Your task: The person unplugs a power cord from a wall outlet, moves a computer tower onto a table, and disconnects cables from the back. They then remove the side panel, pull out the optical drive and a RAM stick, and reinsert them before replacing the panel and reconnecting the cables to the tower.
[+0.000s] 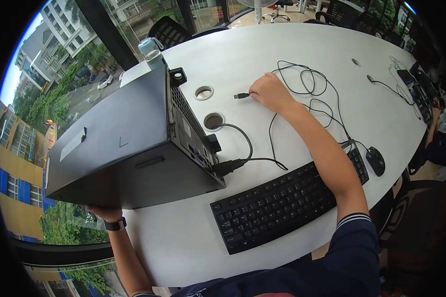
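Observation:
My right hand (271,92) is closed in a pinch on a USB plug (241,96), its metal end pointing left above the white table. A black cable (309,84) loops away behind that hand. At left stands a black computer tower (134,133), its rear ports facing the right hand. A thick power plug (229,167) sits in its back. My left hand (105,213), with a watch on the wrist, is against the tower's near lower left side; its fingers are mostly hidden by the case. My right forearm passes over a black keyboard (277,208).
A black mouse (375,161) lies right of the keyboard. Two round cable holes (214,121) open in the table (223,54) beside the tower. A bottle (151,52) stands behind it. Another person (436,119) is at the far right by more keyboards. Black chairs (168,32) surround the table.

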### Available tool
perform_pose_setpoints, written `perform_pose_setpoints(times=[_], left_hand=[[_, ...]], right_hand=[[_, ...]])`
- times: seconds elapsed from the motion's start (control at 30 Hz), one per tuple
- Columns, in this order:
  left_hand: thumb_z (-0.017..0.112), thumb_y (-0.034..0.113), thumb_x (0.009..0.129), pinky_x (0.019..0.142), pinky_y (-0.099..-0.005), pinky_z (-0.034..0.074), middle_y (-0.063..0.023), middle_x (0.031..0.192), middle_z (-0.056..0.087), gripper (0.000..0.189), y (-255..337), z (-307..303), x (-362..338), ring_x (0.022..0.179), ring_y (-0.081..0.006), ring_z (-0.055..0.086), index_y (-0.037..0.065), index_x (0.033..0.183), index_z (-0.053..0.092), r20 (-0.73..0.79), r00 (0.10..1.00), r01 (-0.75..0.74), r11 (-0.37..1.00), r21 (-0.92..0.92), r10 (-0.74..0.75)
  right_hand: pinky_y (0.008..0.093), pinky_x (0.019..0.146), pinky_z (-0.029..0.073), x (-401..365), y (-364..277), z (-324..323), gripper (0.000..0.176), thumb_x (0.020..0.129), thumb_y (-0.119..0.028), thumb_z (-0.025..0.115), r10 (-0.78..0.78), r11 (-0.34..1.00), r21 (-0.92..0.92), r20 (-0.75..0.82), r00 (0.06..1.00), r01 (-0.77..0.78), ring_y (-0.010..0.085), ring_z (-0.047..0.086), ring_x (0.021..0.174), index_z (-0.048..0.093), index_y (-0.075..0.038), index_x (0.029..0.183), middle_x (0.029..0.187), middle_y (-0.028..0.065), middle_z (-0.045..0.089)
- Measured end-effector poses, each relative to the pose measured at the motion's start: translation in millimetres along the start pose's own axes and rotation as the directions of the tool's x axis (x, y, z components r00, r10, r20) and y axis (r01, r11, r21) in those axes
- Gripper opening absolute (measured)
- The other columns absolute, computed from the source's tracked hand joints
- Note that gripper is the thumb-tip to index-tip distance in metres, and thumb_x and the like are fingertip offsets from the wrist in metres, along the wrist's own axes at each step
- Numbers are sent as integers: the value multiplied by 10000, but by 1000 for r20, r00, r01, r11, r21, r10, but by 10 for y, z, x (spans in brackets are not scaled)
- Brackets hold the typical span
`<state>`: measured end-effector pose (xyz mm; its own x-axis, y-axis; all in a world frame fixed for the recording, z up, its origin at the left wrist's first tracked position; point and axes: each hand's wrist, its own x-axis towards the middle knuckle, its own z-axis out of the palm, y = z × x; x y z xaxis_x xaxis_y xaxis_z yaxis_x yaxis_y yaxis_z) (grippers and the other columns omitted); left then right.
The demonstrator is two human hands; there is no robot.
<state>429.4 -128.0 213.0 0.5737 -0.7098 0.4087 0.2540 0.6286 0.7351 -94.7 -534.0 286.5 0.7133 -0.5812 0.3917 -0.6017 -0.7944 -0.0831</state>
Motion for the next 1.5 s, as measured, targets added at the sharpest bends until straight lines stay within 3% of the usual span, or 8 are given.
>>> perform_pose_setpoints(times=[0.07, 0.17, 0.27, 0.37, 0.53, 0.77, 0.97, 1.5], left_hand=[[406, 878, 866, 1187, -570, 367, -107, 1562, 466, 1023, 11, 33, 39, 1426, -342, 451, 130, 1564, 407, 212, 977, 22, 991, -134, 7], [389, 897, 855, 1182, -570, 374, -111, 1548, 483, 1046, 30, 222, -20, 1423, -343, 457, 121, 1555, 419, -154, 986, -41, 990, 137, 62], [381, 908, 847, 1182, -568, 375, -112, 1540, 495, 1052, 105, 373, 26, 1420, -342, 462, 125, 1547, 434, 185, 983, -25, 997, 73, 12], [438, 896, 839, 1174, -551, 378, -141, 1505, 515, 1050, 65, 350, -1, 1389, -356, 487, 95, 1518, 456, -218, 969, -81, 985, 154, 114], [415, 893, 852, 1161, -532, 389, -141, 1498, 522, 1038, 75, 438, -2, 1377, -349, 496, 90, 1507, 477, -275, 956, -56, 986, 154, 97], [234, 911, 872, 1191, -574, 354, -104, 1572, 458, 1048, 61, 676, 15, 1430, -352, 451, 142, 1560, 416, -405, 904, -28, 963, 270, 140], [385, 886, 869, 1174, -527, 359, -130, 1508, 512, 1023, 73, 453, 24, 1400, -335, 462, 97, 1515, 467, -228, 960, -113, 969, 219, 164], [413, 897, 849, 1133, -538, 413, -94, 1476, 543, 996, 101, 586, -3, 1353, -316, 511, 132, 1479, 512, -338, 931, -69, 974, 215, 141]], right_hand=[[400, 921, 486, 2, -144, -393, 111, 913, -142, 705, -94, 967, 234, -36, 995, 100, 275, 655, 929, 760, -50, 946, 929, 88, 742], [375, 808, 519, -80, -544, -1267, 100, 888, -125, 742, -153, 870, 483, 75, 985, 98, 271, 662, 827, 755, -29, 915, 876, 85, 743], [363, 857, 523, -252, -848, -1575, 77, 866, -115, 737, -415, 827, 352, -144, 898, 439, 260, 664, 761, 753, -40, 866, 778, 86, 717], [368, 809, 520, -364, -1099, -1517, 106, 813, -116, 774, -555, 778, 238, -174, 814, 582, 236, 644, 738, 707, -34, 808, 796, 56, 700], [320, 909, 505, -446, -1174, -1370, 70, 754, -34, 681, -535, 788, 204, -237, 811, 580, 201, 625, 745, 659, -62, 693, 689, 23, 589], [334, 834, 513, -489, -1230, -1417, 44, 748, -41, 714, -574, 789, 106, -224, 788, 605, 201, 631, 745, 677, -18, 756, 762, 60, 654], [346, 786, 515, -569, -1359, -1528, 89, 726, -42, 714, -532, 825, 94, -203, 822, 557, 215, 624, 729, 686, 14, 789, 791, 77, 672], [361, 770, 507, -517, -1300, -1510, 112, 749, -54, 767, -505, 779, 275, -258, 824, 564, 240, 619, 745, 674, 3, 775, 812, 72, 676]])
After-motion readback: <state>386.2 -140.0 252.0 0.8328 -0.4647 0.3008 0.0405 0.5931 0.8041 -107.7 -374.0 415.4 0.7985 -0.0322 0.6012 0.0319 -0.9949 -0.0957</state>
